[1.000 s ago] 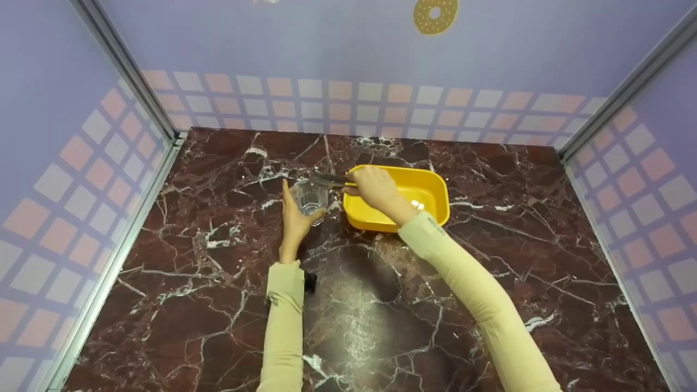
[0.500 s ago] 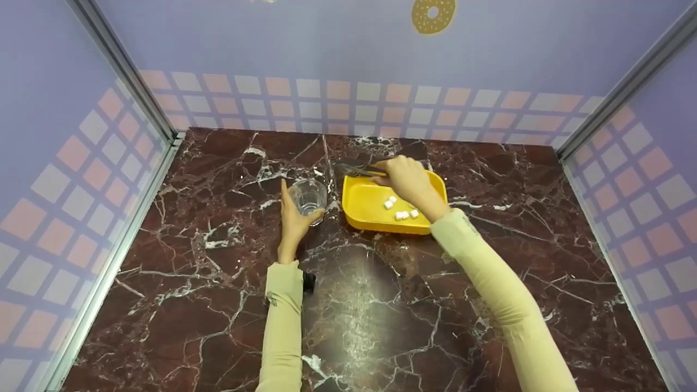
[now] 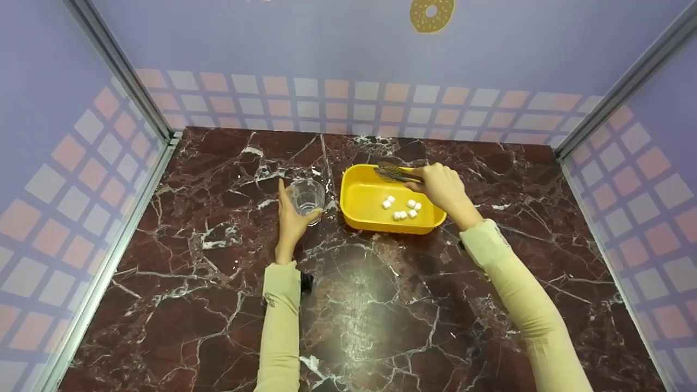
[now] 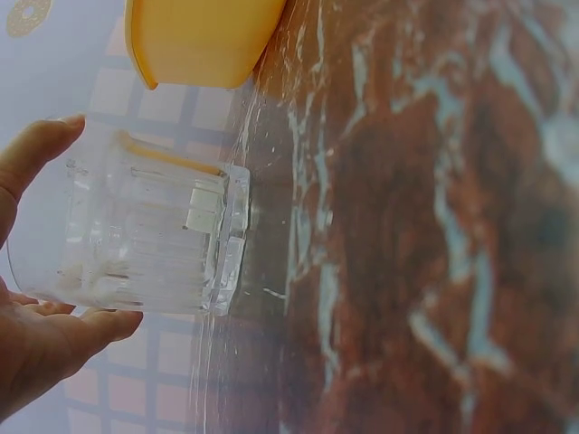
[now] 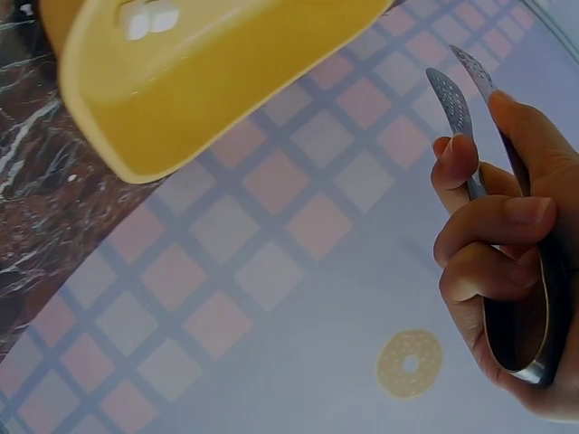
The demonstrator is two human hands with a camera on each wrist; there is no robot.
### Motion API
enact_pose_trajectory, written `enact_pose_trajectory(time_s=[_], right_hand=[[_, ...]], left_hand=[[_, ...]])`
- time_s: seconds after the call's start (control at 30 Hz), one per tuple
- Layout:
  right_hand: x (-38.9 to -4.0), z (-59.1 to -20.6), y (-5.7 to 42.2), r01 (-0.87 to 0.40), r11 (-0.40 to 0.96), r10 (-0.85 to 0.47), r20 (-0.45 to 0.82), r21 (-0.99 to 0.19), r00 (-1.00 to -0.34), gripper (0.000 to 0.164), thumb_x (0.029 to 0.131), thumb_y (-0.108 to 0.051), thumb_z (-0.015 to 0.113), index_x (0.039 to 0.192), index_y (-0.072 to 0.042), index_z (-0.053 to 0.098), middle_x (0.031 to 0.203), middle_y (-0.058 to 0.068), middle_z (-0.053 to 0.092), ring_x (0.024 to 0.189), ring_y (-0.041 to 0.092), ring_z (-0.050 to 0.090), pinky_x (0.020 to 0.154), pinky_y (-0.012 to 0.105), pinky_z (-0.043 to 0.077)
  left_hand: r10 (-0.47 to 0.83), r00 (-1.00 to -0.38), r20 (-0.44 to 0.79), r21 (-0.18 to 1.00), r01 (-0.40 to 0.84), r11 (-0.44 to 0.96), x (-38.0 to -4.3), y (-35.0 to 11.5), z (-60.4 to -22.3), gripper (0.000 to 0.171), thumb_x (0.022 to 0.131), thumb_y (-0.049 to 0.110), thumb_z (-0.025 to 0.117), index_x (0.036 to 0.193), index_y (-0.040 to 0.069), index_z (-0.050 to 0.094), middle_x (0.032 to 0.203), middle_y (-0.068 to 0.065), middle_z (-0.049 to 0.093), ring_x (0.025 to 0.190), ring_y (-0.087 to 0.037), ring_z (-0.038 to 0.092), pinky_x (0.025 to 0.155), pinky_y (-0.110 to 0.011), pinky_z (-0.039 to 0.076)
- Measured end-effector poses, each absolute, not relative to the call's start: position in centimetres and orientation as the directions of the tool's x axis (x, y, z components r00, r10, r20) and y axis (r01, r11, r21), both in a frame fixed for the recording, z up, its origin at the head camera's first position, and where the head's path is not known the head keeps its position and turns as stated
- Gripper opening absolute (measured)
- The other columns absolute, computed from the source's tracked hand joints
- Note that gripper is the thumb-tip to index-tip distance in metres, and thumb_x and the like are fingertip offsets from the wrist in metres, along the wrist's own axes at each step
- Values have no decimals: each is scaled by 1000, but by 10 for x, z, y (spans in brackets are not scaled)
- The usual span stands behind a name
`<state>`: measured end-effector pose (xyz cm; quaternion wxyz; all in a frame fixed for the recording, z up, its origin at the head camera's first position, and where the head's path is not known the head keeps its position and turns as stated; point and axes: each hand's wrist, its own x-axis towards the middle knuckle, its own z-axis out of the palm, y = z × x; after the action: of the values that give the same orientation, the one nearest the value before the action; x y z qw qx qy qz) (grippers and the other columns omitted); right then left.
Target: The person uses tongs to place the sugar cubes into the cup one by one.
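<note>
My left hand (image 3: 292,220) curls around a clear drinking glass (image 3: 307,202) that stands on the marble-patterned surface. In the left wrist view the thumb lies along one side of the glass (image 4: 149,240) and fingers along the other. A pale squarish patch shows through it near the base. Metal tongs (image 3: 393,173) with perforated tips are in the grip of my right hand (image 3: 444,188), above the back right part of a yellow basin (image 3: 354,222). Their tips are apart with nothing between them, as the right wrist view shows. Several small white cubes (image 3: 401,215) lie in the basin.
The dark red marble-patterned surface (image 3: 218,305) has white veins. A lilac back wall (image 3: 283,49) with pink and white squares borders it, and side panels (image 3: 49,179) rise at left and right. The basin stands just right of the glass.
My right hand has moved right with the tongs, from over the glass to over the basin, bringing the white cubes into view. My left hand has stayed at the glass.
</note>
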<state>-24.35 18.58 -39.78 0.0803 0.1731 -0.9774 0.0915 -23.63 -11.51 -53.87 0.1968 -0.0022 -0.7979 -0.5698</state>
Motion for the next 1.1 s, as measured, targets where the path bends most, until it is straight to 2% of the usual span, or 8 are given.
enact_pose_trajectory(time_s=[0.3, 0.5, 0.67, 0.87, 1.1], right_hand=[[-244, -416, 200, -314, 943, -298, 138, -112, -944, 30, 80, -36, 61, 94, -11, 70, 82, 23, 66, 68, 40, 60, 56, 52, 47], [-245, -433, 201, -307, 948, -295, 123, -88, -947, 28, 77, -36, 64, 83, -9, 69, 80, 21, 66, 67, 40, 60, 54, 52, 47], [-248, -446, 202, -297, 952, -288, 119, -68, -950, 29, 76, -36, 66, 82, -7, 70, 80, 20, 66, 68, 39, 61, 56, 52, 48], [-253, -454, 200, -277, 960, -274, 90, -23, -957, 29, 76, -35, 66, 71, -6, 66, 73, 17, 65, 66, 37, 61, 55, 50, 49], [-256, -461, 190, -279, 959, -282, 63, 51, -957, 28, 73, -31, 69, 73, -4, 67, 74, 16, 66, 67, 34, 62, 57, 48, 50]], left_hand=[[-217, -925, 311, 914, 229, 336, -236, -116, -538, 114, 56, 9, 81, 142, 0, 6, 131, -25, 36, 124, -35, 34, 109, -43, 23], [-221, -920, 323, 912, 240, 332, -237, -116, -540, 113, 56, 7, 81, 141, 0, 7, 129, -25, 37, 122, -36, 35, 109, -43, 23], [-228, -913, 338, 909, 253, 332, -237, -116, -541, 113, 55, 6, 81, 141, -2, 7, 128, -27, 38, 121, -37, 36, 108, -44, 25], [-222, -915, 337, 909, 255, 329, -236, -117, -541, 113, 55, 9, 81, 141, -3, 8, 129, -27, 38, 121, -37, 36, 107, -46, 26], [-225, -915, 335, 910, 252, 330, -236, -116, -541, 112, 56, 7, 81, 141, -3, 8, 129, -27, 37, 122, -38, 35, 108, -45, 24]])
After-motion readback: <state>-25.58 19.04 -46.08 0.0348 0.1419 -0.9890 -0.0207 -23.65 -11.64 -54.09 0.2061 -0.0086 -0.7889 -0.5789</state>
